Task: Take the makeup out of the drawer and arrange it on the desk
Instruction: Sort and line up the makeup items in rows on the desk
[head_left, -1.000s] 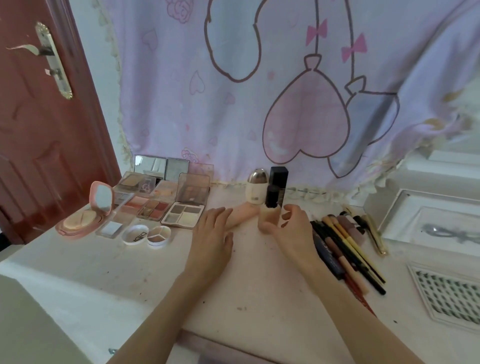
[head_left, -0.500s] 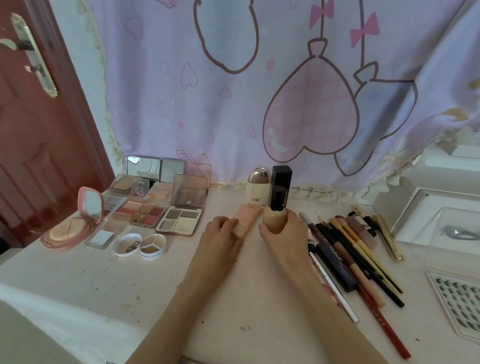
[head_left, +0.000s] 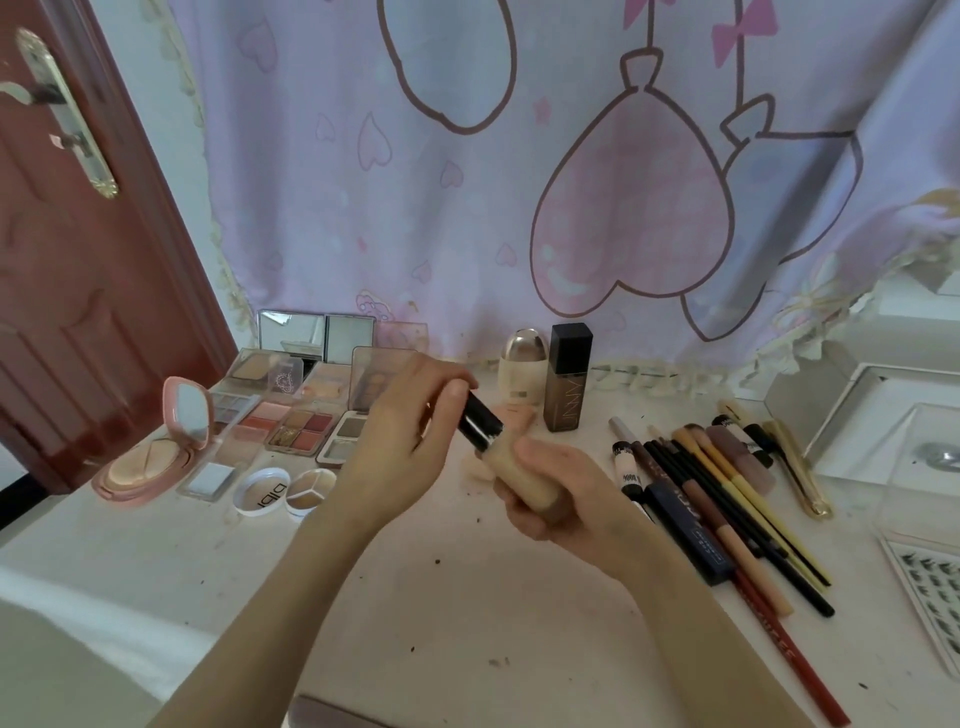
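My right hand (head_left: 561, 493) grips a beige foundation bottle (head_left: 519, 475), lifted and tilted above the desk (head_left: 467, 597). My left hand (head_left: 400, 447) holds the bottle's black cap (head_left: 480, 421) between fingers and thumb. Behind them a peach tube (head_left: 511, 418) lies on the desk, partly hidden. A tall dark bottle (head_left: 569, 379) and a cream bottle with a silver cap (head_left: 522, 366) stand at the back. Open palettes (head_left: 298, 428) and a pink compact (head_left: 166, 452) lie at the left. Pencils and brushes (head_left: 727, 499) lie in a row at the right.
A pink heart-print curtain (head_left: 519, 182) hangs behind the desk. A red-brown door (head_left: 78, 260) is at the left. Two small round pots (head_left: 283, 491) sit before the palettes. A white tray (head_left: 883, 415) and a lash card (head_left: 930, 587) lie at the far right.
My right hand lifted the beige bottle off the desk and tilted it. My left hand left the peach tube and took hold of the bottle's black cap.
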